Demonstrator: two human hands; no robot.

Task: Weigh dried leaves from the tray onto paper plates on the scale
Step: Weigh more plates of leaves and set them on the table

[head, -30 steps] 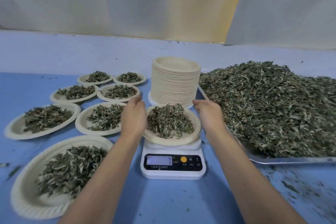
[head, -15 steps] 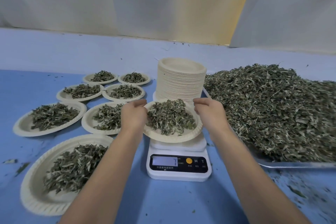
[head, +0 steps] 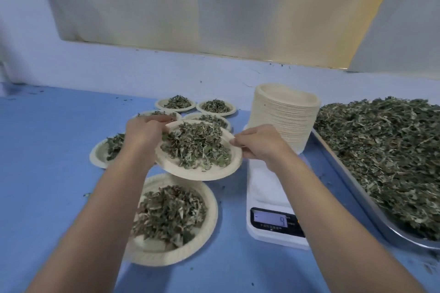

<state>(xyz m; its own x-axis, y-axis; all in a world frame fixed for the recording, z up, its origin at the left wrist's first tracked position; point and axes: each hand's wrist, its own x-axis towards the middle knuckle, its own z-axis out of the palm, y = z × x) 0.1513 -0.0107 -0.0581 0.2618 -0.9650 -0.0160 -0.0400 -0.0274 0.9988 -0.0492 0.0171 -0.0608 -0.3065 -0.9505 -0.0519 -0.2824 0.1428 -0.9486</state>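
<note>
A paper plate (head: 212,172) heaped with dried leaves hangs in the air left of the white scale (head: 269,188). My left hand (head: 145,133) grips its far left rim and my right hand (head: 259,144) pinches its right rim. The scale's platform is bare and its display (head: 270,220) is lit. A metal tray (head: 352,188) piled with dried leaves (head: 385,150) lies to the right of the scale. A tall stack of unused paper plates (head: 285,119) stands behind the scale.
Several filled plates sit on the blue table to the left, the nearest (head: 209,204) just below the held plate and others (head: 176,103) further back. Leaf crumbs dot the table. A pale wall runs along the back.
Both hands have lifted the filled plate off the scale and carried it to the left, over the other filled plates. The scale now stands bare.
</note>
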